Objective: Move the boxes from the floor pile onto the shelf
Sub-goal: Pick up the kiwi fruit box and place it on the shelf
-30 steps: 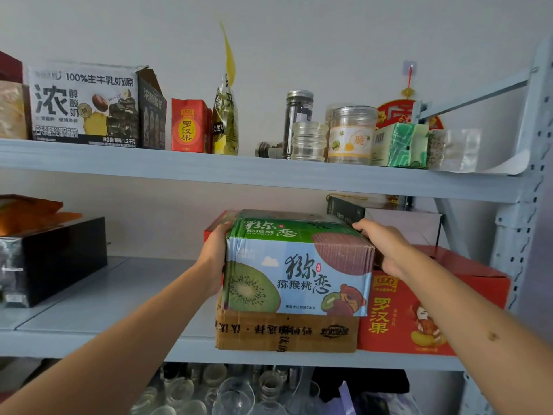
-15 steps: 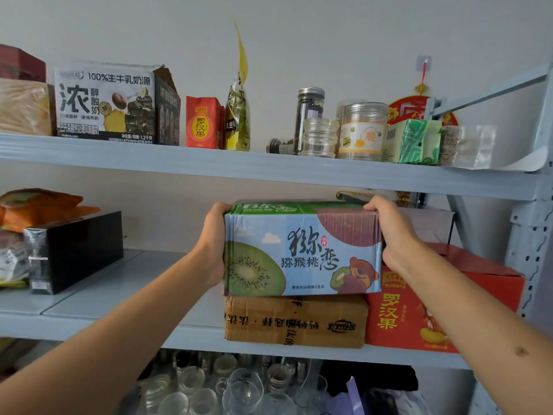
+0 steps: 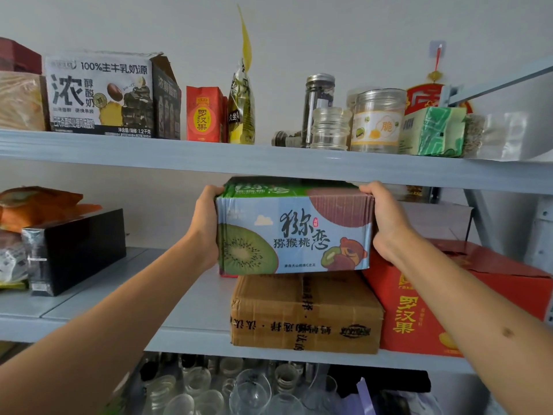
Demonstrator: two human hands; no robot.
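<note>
Now we hold the blue-and-green kiwi-print cardboard box (image 3: 294,227) above the brown taped carton (image 3: 305,313).
Left hand (image 3: 206,226) at nine o'clock, right hand (image 3: 389,220) at three; our fingers curl over its top edges.

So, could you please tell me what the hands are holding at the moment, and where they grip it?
The kiwi box, held at its two ends: left hand on the left end, right hand on the right, fingers curled over the top edges.

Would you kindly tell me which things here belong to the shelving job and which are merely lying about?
Job: kiwi box, held by left hand and right hand; brown carton under it; middle shelf.
Lying about: milk carton, clear jars, black box, glassware.
</note>
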